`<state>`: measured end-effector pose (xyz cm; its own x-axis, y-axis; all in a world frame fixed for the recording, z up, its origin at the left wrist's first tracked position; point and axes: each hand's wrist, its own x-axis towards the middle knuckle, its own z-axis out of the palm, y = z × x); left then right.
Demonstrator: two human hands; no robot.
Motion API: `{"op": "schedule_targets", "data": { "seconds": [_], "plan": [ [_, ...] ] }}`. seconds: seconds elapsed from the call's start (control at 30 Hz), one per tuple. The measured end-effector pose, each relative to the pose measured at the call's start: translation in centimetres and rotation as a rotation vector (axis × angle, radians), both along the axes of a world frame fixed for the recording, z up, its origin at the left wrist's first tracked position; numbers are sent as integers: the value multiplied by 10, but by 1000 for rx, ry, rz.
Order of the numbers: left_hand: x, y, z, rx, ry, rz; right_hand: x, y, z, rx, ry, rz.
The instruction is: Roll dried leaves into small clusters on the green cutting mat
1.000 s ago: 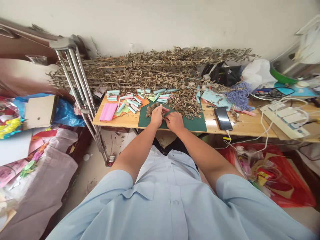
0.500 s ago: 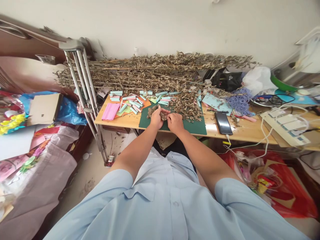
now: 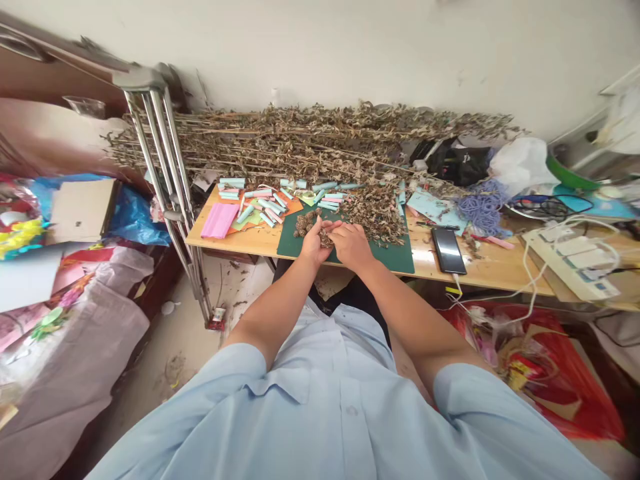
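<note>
head view, your left hand (image 3: 316, 245) cupped under dried plant bits (image 3: 326, 237), your right hand (image 3: 351, 245) closed in over them, fingertips pinching at the bits, both above green mat (image 3: 395, 257), brown clumps (image 3: 306, 225) just beside left hand

Illumination is moderately bright and diffuse; the light source is outside the view. The pale, smooth wall (image 3: 350, 53) is evenly lit, with a darker upper-right corner. Strong glare appears on the light-wood rectangular surface (image 3: 485, 272), near its front edge. Specular highlights mark the silver metal-tube crutch (image 3: 160, 143) and the glossy reddish-brown panel (image 3: 50, 127). Deep shadow lies beneath the surface. Wide-angle distortion bows its front edge and stretches objects at the frame margins. Central sharpness is moderate; fine texture in the brown dried plant clump (image 3: 325, 239) is poorly resolved. Detail softens and smears toward both sides. Contrast is low.
</note>
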<state>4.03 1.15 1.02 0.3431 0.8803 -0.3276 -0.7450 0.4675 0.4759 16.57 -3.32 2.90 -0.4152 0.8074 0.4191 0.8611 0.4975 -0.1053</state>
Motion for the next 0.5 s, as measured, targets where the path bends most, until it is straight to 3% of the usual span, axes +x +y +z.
{"op": "schedule_targets", "data": {
  "seconds": [0.23,0.37,0.5],
  "plan": [
    [-5,-3,0,-16,-118,9,16,0,6,61,89,-84],
    [-4,-3,1,-32,-95,23,19,-8,2,97,244,-30],
    [1,-4,1,-47,-109,55,11,-20,-8,71,250,77]
  ]
}}
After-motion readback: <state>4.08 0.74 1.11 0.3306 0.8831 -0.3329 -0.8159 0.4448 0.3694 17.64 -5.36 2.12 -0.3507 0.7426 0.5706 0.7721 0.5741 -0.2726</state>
